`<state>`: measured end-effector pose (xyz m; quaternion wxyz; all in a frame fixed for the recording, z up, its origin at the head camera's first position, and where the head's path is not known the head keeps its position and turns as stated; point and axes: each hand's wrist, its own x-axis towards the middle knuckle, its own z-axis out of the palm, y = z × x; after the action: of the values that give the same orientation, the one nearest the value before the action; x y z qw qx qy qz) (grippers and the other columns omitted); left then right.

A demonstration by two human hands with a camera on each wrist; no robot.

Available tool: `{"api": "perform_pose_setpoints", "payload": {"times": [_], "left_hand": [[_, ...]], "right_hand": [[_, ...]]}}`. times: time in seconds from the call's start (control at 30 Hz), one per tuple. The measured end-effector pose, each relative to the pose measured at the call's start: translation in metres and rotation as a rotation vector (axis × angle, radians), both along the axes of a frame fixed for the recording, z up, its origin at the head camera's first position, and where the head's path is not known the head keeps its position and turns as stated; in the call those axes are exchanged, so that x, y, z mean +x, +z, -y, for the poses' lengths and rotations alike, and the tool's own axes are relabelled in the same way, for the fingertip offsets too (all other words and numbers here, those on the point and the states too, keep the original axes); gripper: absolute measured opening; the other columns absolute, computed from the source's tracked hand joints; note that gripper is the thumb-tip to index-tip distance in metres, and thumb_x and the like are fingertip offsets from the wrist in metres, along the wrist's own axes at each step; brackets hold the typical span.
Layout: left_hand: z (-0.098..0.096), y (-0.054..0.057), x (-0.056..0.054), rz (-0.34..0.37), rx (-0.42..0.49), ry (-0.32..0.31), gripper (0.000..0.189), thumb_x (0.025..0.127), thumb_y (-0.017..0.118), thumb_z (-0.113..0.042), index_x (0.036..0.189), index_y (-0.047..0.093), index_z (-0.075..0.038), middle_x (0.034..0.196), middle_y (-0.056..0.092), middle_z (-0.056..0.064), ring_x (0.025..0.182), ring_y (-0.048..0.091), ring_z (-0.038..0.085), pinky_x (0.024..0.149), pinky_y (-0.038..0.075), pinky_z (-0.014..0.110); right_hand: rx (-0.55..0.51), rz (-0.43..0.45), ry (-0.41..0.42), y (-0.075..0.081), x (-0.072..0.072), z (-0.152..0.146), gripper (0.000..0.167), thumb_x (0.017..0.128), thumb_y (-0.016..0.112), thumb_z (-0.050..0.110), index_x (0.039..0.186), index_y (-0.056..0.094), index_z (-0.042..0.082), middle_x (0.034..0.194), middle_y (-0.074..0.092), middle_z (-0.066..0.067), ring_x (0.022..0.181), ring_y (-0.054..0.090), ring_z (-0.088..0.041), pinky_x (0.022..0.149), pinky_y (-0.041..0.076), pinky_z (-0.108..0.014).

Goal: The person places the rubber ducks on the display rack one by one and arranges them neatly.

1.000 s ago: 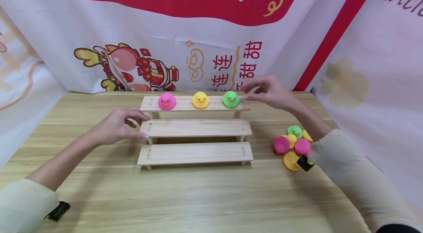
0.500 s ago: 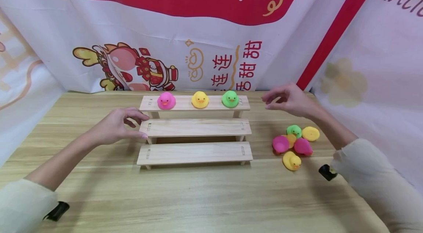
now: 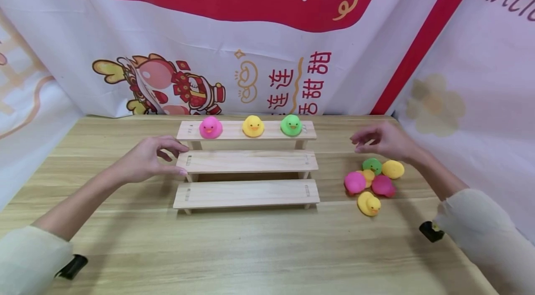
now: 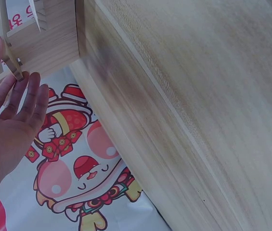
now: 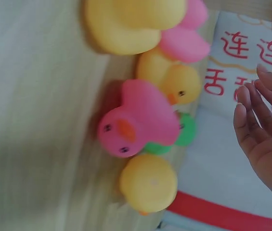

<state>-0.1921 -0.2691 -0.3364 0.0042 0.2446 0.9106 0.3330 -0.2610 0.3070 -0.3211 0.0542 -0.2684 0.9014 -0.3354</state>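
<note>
Ducks (image 3: 372, 179) are lying in a loose pile on the worktop (image 3: 251, 248) | three are standing on the stand (image 3: 246, 162) top step, two steps waiting | right hand (image 3: 382, 140) is hovering above pile, relaxed, holding nothing | left hand (image 3: 146, 160) is resting fingers on stand's left end

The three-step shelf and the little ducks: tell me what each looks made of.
The three-step shelf looks like pale unfinished wood: visible grain, matte surface, slotted joints at the board ends. The ducks on its top step and in the pile on the table look like soft rubber or vinyl: smooth rounded moulded bodies in saturated pink, yellow and green, with painted eyes and orange beaks. Which plastic exactly cannot be told.
</note>
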Motion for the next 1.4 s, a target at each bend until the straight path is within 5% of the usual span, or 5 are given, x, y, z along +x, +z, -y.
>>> {"api": "perform_pose_setpoints", "payload": {"times": [0.4,0.8,1.4], "left_hand": [[0.002,-0.002,0.001,-0.003,-0.001,0.01,0.047,0.077,0.094,-0.019,0.116,0.075,0.0,0.113,0.074,0.009,0.098,0.065,0.021,0.079,0.061,0.03],[0.001,-0.004,0.001,-0.01,0.012,0.003,0.049,0.076,0.095,-0.018,0.116,0.075,0.002,0.114,0.074,0.012,0.098,0.066,0.02,0.078,0.062,0.031],[0.0,0.0,0.001,0.013,0.012,0.013,0.047,0.077,0.094,-0.018,0.117,0.075,0.001,0.115,0.073,0.013,0.098,0.066,0.023,0.079,0.062,0.033]], "right_hand": [[0.077,0.027,0.043,-0.018,0.002,-0.023,0.03,0.085,0.083,-0.001,0.112,0.073,-0.009,0.102,0.075,-0.017,0.083,0.071,-0.014,0.076,0.062,-0.028],[0.149,0.058,0.024,-0.026,0.003,-0.036,0.035,0.083,0.087,0.005,0.112,0.073,-0.008,0.105,0.075,-0.017,0.093,0.07,-0.032,0.077,0.062,-0.032],[0.238,0.074,0.038,-0.027,-0.002,-0.036,0.03,0.081,0.088,0.007,0.106,0.075,-0.006,0.097,0.076,-0.01,0.082,0.067,-0.017,0.074,0.059,-0.025]]}}
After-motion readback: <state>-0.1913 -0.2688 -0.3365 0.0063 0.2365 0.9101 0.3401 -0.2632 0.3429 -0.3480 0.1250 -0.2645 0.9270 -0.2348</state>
